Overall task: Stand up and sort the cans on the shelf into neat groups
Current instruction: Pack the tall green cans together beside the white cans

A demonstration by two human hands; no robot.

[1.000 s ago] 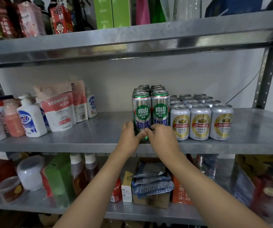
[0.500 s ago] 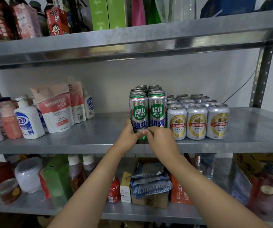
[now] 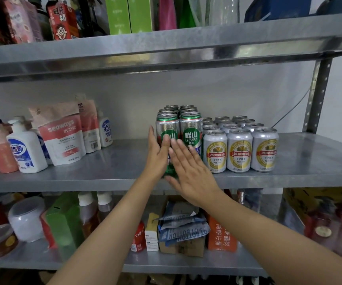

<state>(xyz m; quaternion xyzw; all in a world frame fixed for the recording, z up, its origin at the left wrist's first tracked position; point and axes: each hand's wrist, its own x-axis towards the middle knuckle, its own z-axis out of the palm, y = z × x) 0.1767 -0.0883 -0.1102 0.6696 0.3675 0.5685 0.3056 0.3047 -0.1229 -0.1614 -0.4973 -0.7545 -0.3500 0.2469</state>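
Two groups of cans stand upright on the middle metal shelf [image 3: 108, 171]. The tall green-and-silver cans [image 3: 190, 134] read "LAOSHAN" under two large Chinese characters; they stand in two columns running back toward the wall, and only the front pair shows its labels. Touching their right side are the shorter silver cans [image 3: 239, 151] with gold round emblems and a red band of Chinese characters (small print below reads something like "8°P", the rest too fine to read), three across and several rows deep, the rear ones showing only their tops.

Both hands are spread flat with fingers straight, gripping nothing. The left hand [image 3: 157, 155] lies edge-on against the left front tall can, covering most of its label. The right hand [image 3: 188, 171] is held palm-forward over the lower fronts of the two tall cans; whether it touches them is unclear.

To the left on the same shelf stand a white-and-red refill pouch [image 3: 63, 134] marked "seaways" with Chinese text, and a white pump bottle [image 3: 25, 151] with a blue logo. On the shelf below, a blue-and-white wrapper [image 3: 183, 233] reads "BOTTOM" upside down, and an orange box [image 3: 221, 237] carries inverted Chinese characters. On the top shelf a red carton [image 3: 63, 21] shows a cartoon face; the other goods there are cut off by the frame.
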